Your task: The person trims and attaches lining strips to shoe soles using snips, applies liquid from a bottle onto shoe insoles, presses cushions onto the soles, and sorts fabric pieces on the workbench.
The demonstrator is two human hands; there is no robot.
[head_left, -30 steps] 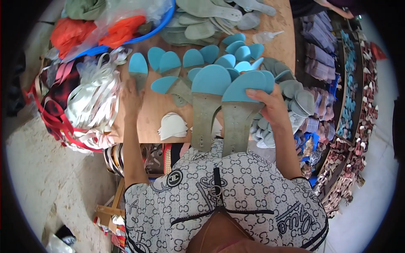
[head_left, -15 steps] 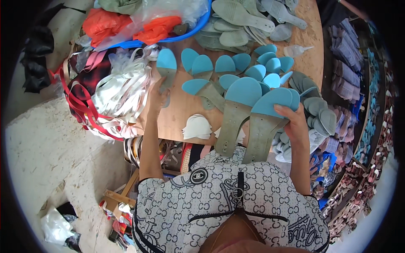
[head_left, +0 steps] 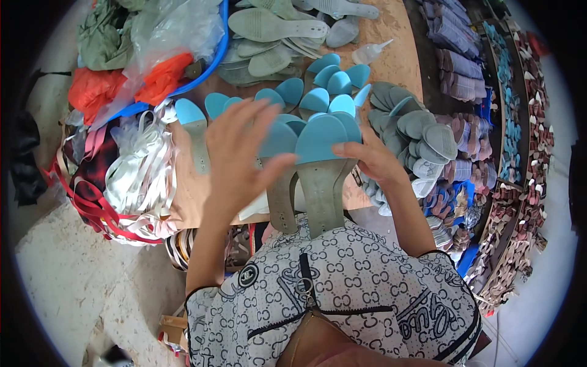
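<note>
My right hand (head_left: pixel 378 160) grips several grey-green insoles with light blue ends, its thumb across the blue end of the front insole (head_left: pixel 321 139). Their narrow grey ends point down toward my shirt. Spread and slightly blurred, my left hand (head_left: pixel 239 156) is in front of the blue part of the left insole (head_left: pixel 281 202) in this bunch, with nothing visible in it. Whether its fingers touch that insole I cannot tell. Another blue-ended insole (head_left: pixel 194 131) lies at the left of the table. Behind the bunch are more blue-ended insoles (head_left: pixel 315 101). White cut pieces (head_left: pixel 254 208) are partly hidden below my left hand.
White ribbons (head_left: pixel 140 174) and red straps heap up on the left, below a blue basin (head_left: pixel 223 52) of bags. Grey insoles (head_left: pixel 275 27) are piled at the back near a small squeeze bottle (head_left: pixel 369 54). More grey insoles (head_left: pixel 422 131) and loaded shelves (head_left: pixel 507 110) stand right.
My left hand has let go of the single insole at the left and moved right to the bunch. My right hand still holds the bunch. The whole view has shifted.
</note>
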